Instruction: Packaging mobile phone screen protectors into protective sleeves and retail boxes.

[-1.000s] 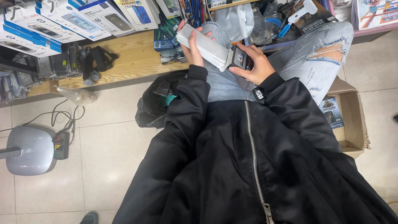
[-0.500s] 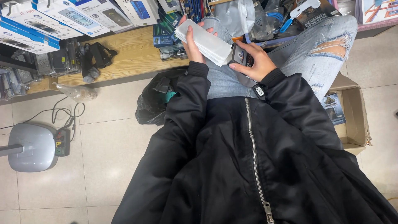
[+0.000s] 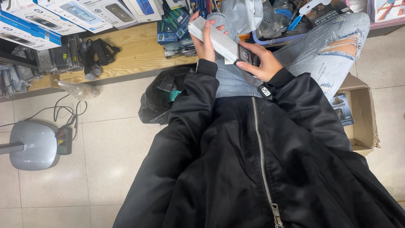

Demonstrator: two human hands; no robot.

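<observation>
**Box and hands raised toward the bench**

Compared with the view one second earlier, the flat white box (image 3: 219, 40) sits higher in the frame (nearer the packages at the bench (image 3: 130, 52) edge), its long side tilted much as before. The left hand (image 3: 204, 40) has shifted up with it, fingers (image 3: 207, 24) wrapped over the upper end. The right hand (image 3: 259, 61) has closed in on the box's lower end, covering more of the small dark device (image 3: 245, 55).
</observation>
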